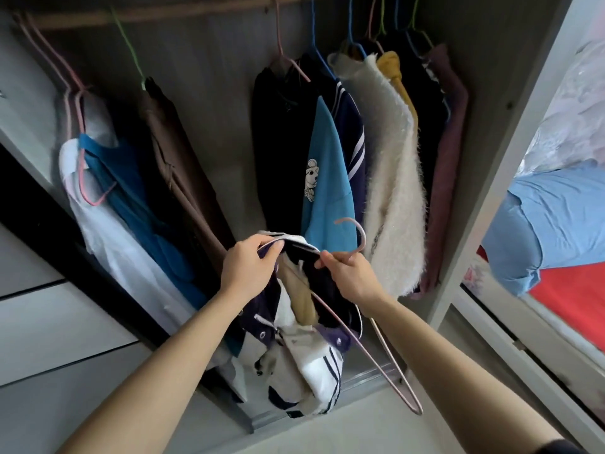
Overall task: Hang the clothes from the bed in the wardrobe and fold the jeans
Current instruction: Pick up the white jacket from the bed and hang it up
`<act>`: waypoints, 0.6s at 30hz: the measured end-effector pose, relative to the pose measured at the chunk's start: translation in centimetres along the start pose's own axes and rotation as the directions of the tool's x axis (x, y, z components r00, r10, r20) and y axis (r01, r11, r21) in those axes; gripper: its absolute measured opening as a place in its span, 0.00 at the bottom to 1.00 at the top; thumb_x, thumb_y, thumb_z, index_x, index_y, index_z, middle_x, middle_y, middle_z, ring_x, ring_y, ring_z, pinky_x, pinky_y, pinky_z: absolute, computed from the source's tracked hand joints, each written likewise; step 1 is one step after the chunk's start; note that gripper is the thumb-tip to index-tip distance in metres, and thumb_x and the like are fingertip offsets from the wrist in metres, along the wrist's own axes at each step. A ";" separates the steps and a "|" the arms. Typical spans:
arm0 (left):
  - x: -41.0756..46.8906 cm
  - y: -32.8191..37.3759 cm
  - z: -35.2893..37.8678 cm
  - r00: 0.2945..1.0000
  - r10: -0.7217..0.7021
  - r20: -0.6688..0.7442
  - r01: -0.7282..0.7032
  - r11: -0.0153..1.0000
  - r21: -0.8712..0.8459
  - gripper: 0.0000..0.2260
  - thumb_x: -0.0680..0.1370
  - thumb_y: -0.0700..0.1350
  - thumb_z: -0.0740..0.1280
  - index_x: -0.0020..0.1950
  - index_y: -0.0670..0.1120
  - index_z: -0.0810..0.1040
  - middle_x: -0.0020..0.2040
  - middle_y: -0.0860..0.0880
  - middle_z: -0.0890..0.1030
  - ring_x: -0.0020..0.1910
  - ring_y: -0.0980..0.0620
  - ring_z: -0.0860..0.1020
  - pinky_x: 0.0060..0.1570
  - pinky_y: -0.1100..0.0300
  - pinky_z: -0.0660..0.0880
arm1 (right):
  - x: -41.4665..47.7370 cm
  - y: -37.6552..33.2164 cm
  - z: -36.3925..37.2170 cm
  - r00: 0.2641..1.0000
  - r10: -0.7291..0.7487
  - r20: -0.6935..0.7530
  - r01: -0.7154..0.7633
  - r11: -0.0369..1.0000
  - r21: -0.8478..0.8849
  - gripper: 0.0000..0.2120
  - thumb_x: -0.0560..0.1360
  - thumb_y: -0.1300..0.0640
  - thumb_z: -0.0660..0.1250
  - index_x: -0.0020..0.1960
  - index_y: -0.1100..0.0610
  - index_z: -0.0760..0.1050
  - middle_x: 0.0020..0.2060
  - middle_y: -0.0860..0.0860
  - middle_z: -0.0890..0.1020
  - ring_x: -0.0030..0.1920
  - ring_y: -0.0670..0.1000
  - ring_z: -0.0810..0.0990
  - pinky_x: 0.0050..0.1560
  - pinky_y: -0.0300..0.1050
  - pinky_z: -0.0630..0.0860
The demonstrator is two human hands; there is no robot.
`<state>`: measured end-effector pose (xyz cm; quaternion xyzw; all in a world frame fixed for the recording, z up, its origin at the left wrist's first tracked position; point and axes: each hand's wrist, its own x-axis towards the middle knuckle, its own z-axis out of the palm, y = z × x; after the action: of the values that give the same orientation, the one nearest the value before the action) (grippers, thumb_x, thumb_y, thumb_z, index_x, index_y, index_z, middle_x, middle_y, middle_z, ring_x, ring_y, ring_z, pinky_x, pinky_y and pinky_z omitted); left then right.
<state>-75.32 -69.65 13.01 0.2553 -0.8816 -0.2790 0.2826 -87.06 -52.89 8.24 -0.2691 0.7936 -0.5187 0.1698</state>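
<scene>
**A:** What does the jacket (304, 355) look like?

**B:** It's dark navy and white, with striped trim, snap buttons and a tan lining showing at the neck. It hangs in a bunch between and below the hands, in front of the open wardrobe (222, 109).

**A:** And the hands?

**B:** The left hand (248, 267) has its fingers curled round the collar, with one pink end of the hanger (363, 236) under them. The right hand (352, 276) pinches the wire just beneath the hook. The hook rises above that hand. The other shoulder of the wire slants down under the right forearm, outside the cloth.

**A:** What is above the hands?

**B:** There's a rail (147, 14) with clothes hung on it. A bright blue top (327, 178) with a cartoon animal print is straight above the hands. A fluffy cream coat (389, 191) hangs up to the right, and a brown garment (176, 158) up to the left.

**A:** Anything hard to make out?

**B:** Folds hide how far the hanger sits inside the jacket, and the sleeves are lost in the bundle. Far right of the right hand, light-blue cloth (556, 224) over red is cut off by the edge. I can't tell what it is.
</scene>
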 end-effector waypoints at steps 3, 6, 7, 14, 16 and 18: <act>0.2 0.5 -0.9 0.997 -0.051 0.060 0.064 0.969 -0.238 0.08 0.79 0.49 0.67 0.42 0.56 0.83 0.38 0.58 0.83 0.41 0.63 0.80 0.43 0.66 0.74 | -0.4 -0.3 0.5 0.999 0.035 0.012 -0.037 0.968 0.247 0.16 0.78 0.39 0.61 0.41 0.42 0.83 0.21 0.43 0.69 0.22 0.43 0.65 0.23 0.35 0.62; 0.5 1.6 -1.7 0.989 -0.078 0.130 0.131 0.872 -0.472 0.06 0.77 0.42 0.69 0.48 0.51 0.85 0.45 0.54 0.86 0.50 0.56 0.82 0.55 0.60 0.77 | -0.7 0.5 1.6 0.988 0.111 0.110 -0.116 0.992 0.042 0.19 0.82 0.45 0.61 0.38 0.49 0.82 0.20 0.44 0.68 0.22 0.44 0.67 0.25 0.36 0.63; 0.4 2.0 -1.7 0.986 -0.058 0.154 0.128 0.861 -0.492 0.07 0.77 0.41 0.69 0.49 0.50 0.85 0.46 0.53 0.86 0.51 0.55 0.82 0.55 0.59 0.77 | -0.6 0.4 1.9 0.983 0.137 0.124 -0.137 0.991 -0.011 0.19 0.82 0.46 0.61 0.38 0.52 0.82 0.20 0.45 0.69 0.23 0.43 0.67 0.27 0.37 0.64; -0.2 3.3 -2.4 0.974 0.043 0.221 0.092 0.821 -0.564 0.12 0.79 0.41 0.68 0.47 0.59 0.85 0.47 0.55 0.86 0.50 0.60 0.82 0.50 0.68 0.74 | -0.1 -2.1 0.4 0.993 0.117 -0.010 -0.095 0.851 0.516 0.16 0.81 0.47 0.63 0.39 0.50 0.83 0.22 0.43 0.65 0.22 0.44 0.62 0.23 0.36 0.58; 0.1 4.4 -2.4 0.973 0.074 0.219 0.065 0.819 -0.570 0.09 0.79 0.40 0.68 0.49 0.53 0.85 0.48 0.53 0.86 0.51 0.57 0.82 0.54 0.64 0.74 | 0.1 -2.9 0.3 0.997 0.082 0.002 -0.077 0.925 0.373 0.16 0.81 0.49 0.62 0.40 0.50 0.83 0.22 0.41 0.69 0.23 0.42 0.66 0.26 0.35 0.62; 0.1 5.7 -2.3 0.952 0.136 0.276 0.052 0.813 -0.581 0.08 0.79 0.40 0.67 0.51 0.49 0.85 0.49 0.52 0.86 0.52 0.57 0.81 0.56 0.62 0.74 | 0.5 -3.9 0.0 0.999 0.045 0.009 -0.046 0.953 0.298 0.16 0.81 0.51 0.63 0.39 0.52 0.82 0.24 0.42 0.73 0.26 0.42 0.68 0.30 0.37 0.65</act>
<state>-75.57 -66.40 18.24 0.0910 -0.7922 -0.5643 0.2139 -86.49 -54.42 11.82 -0.2224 0.7121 -0.6282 0.2211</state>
